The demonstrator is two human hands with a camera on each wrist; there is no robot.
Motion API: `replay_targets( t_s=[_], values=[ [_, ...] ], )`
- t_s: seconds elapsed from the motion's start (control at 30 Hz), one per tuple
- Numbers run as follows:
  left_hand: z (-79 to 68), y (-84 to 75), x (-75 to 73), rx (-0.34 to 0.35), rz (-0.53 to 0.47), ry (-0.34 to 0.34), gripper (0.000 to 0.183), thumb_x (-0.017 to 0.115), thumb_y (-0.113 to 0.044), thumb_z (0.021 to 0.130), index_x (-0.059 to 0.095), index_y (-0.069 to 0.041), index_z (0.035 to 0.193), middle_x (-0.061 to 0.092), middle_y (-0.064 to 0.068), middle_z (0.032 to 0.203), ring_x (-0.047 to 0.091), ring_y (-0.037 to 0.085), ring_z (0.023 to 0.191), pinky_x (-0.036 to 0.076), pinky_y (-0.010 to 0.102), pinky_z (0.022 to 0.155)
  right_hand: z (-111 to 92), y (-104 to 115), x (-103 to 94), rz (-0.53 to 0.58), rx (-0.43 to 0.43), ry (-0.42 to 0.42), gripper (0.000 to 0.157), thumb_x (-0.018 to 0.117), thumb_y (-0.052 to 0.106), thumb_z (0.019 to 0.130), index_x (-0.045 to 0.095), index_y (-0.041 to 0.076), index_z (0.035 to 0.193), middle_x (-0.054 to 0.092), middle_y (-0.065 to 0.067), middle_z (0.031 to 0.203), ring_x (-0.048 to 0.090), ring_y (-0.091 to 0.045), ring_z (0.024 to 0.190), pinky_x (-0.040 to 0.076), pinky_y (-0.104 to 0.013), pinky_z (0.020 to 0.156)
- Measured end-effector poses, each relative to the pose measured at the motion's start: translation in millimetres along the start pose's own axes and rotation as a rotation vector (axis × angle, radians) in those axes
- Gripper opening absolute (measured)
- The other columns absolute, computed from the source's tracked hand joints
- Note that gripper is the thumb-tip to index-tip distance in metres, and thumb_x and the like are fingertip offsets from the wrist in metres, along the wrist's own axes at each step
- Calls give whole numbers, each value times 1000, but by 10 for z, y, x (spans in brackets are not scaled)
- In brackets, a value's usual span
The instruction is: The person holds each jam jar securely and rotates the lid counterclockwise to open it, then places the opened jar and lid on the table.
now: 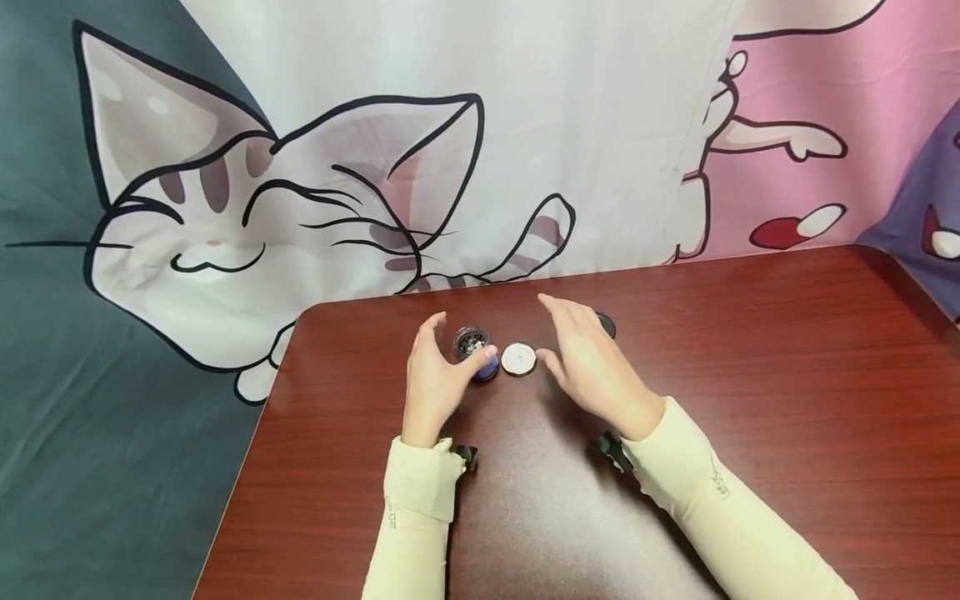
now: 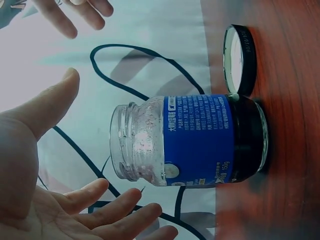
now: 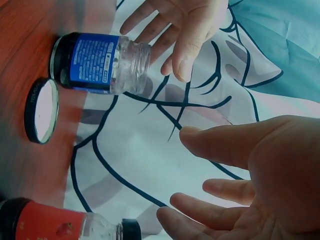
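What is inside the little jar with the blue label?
The jar is open; something dark fills its bottom, while the clear top part looks empty. The blue label hides the middle.

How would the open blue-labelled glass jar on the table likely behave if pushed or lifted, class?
The jar looks like clear glass, so probably rigid, breakable and smooth to grip. It stands upright on a broad dark base, so a low push would likely slide it, not tip it. Its lid is off, so tilting might spill anything inside.

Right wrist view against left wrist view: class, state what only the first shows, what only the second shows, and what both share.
Only the right wrist view shows a red-labelled jar with a dark cap, and the right hand close up. Only the left wrist view shows the left hand close up. Both show the open blue-labelled jar, the loose lid beside it, and the wooden table.
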State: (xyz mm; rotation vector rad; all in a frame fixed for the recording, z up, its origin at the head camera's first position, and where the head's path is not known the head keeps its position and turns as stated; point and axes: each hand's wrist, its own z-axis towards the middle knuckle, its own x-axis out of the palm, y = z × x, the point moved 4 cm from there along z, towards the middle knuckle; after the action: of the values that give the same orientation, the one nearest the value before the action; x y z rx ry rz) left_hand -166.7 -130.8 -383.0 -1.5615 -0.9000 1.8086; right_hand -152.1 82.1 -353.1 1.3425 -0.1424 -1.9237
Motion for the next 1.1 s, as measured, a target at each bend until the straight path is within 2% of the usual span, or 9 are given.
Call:
replay_targets(
  t_s=[0.37,0.87,1.1],
  values=[
    [-9,-45,-2,27,5,-7,88,85,-47,77,46,-12,147,48,6,148,44,24,138,37,46,112,-17,-20,-105,-8,-18,-31,68,75,1,86,40,-12,142,51,-30,138,46,-46,128,33,-50,111],
    [-56,-210,32,93,32,-10,83,86,-43,77,49,-13,145,52,7,143,49,29,134,39,46,108,-62,-142,-221,-2,35,-28,67,74,1,87,40,-11,143,51,-29,137,44,-47,128,32,-52,111],
    [-80,-269,66,120,40,7,83,85,-47,77,50,-14,144,52,5,142,51,25,131,41,44,107,-90,-229,-265,4,65,-22,67,73,1,87,39,-11,144,49,-30,139,42,-47,130,31,-52,111]
  ],
)
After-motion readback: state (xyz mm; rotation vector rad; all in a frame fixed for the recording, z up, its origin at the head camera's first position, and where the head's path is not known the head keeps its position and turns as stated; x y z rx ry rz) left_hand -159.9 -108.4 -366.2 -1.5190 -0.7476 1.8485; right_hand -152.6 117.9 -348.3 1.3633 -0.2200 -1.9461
